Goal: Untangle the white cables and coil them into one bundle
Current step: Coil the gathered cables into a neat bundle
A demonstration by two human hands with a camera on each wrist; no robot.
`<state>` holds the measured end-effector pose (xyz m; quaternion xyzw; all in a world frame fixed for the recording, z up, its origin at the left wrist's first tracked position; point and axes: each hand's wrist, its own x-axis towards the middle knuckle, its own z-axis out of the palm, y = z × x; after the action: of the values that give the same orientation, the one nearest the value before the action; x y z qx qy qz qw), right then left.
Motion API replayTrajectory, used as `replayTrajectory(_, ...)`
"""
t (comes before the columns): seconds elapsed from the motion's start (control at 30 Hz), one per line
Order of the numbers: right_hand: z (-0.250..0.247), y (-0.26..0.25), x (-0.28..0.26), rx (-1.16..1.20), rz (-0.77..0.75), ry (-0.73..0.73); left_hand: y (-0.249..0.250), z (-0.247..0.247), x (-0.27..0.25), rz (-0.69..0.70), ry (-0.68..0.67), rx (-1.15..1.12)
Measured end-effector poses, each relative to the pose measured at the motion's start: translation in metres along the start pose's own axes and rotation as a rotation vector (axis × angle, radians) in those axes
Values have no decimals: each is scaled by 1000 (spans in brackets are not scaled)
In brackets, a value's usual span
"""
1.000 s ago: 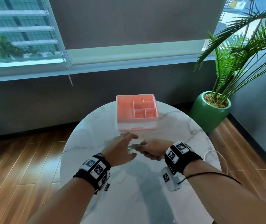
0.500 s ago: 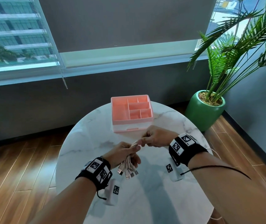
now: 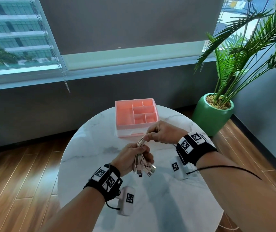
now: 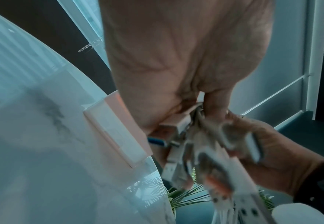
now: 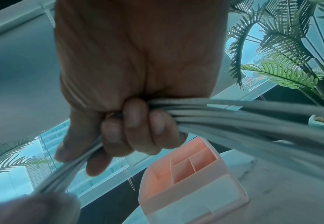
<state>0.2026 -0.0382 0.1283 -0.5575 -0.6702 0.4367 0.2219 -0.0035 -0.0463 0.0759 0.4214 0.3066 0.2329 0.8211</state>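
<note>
Several white cables (image 3: 140, 144) run as one thick bunch between my two hands above the marble table (image 3: 87, 148). My left hand (image 3: 133, 156) grips the bunch near its ends, and the plugs (image 3: 144, 169) fan out below its fingers; in the left wrist view the blurred plugs (image 4: 205, 151) hang under the palm. My right hand (image 3: 157, 133) grips the same bunch a little higher and farther back. In the right wrist view its curled fingers (image 5: 134, 124) wrap the cables (image 5: 253, 115), which stream off to the right.
A pink organizer box (image 3: 136, 116) with empty compartments stands at the table's far side, just behind my right hand. A green pot with a palm (image 3: 212, 114) stands on the wooden floor at the right. A window and grey wall lie beyond.
Both hands have lifted and drawn apart: the right hand slid up along the cable bunch toward the box, while the left hand holds the plug ends, which now hang in view.
</note>
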Motion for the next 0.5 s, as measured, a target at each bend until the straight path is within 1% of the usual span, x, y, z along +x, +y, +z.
replayTrajectory(0.1,2,3,2,8,-16,35,1,6,-1,5,42,-8)
replayTrajectory(0.17,4,6,2,18,-41,82,2,11,-3,5,84,35)
replayTrajectory(0.23,10,10,1,23,-40,134,4,12,-3,36,122,85)
replayTrajectory(0.33,23,19,0,149,42,181,5,8,-3,69,161,84)
replayTrajectory(0.4,30,31,-4,194,106,156,7,2,-4,86,187,42)
replayTrajectory(0.43,32,39,-8,149,145,132,9,-2,-6,106,201,18)
replayTrajectory(0.5,35,59,-17,11,281,94,12,-7,-9,139,212,-17)
